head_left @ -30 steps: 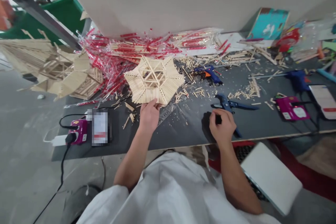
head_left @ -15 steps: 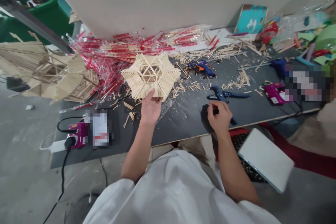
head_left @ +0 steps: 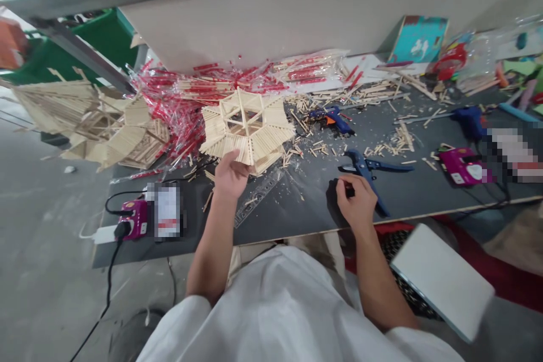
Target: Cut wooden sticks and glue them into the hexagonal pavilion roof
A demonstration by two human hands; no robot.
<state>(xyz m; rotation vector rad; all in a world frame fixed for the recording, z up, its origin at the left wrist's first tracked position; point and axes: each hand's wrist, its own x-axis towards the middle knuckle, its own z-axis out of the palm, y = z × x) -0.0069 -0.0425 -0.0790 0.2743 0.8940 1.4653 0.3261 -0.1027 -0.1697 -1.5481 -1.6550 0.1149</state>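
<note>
My left hand (head_left: pixel 232 175) grips the near edge of a star-shaped model made of thin wooden sticks (head_left: pixel 271 138). Its open centre has crossing sticks, and its pleated panels spread outward. The thumb lies on top while the other fingers are hidden beneath. My right hand (head_left: pixel 357 201) is closed, fingers curled in, by the table's front edge. Whether anything small sits between its fingertips I cannot tell. Just beyond it lies a blue-handled cutter (head_left: pixel 368 169). A clear ruler-like strip (head_left: pixel 258 201) lies flat below the model.
Red-and-clear plastic wrappers with sticks (head_left: pixel 182 102) are heaped behind the model. A larger stick construction (head_left: pixel 106 130) stands left. Blue glue guns (head_left: pixel 337 120) and cut stick pieces (head_left: pixel 401 138) lie rightward. Purple power adapters (head_left: pixel 134 219) and a phone (head_left: pixel 167 212) rest on the dark table (head_left: pixel 297 215).
My left hand has turned and tilted the stick model, so a ridge now faces me and a lower layer shows at right. My right hand stays by the cutter. The camera view has shifted slightly.
</note>
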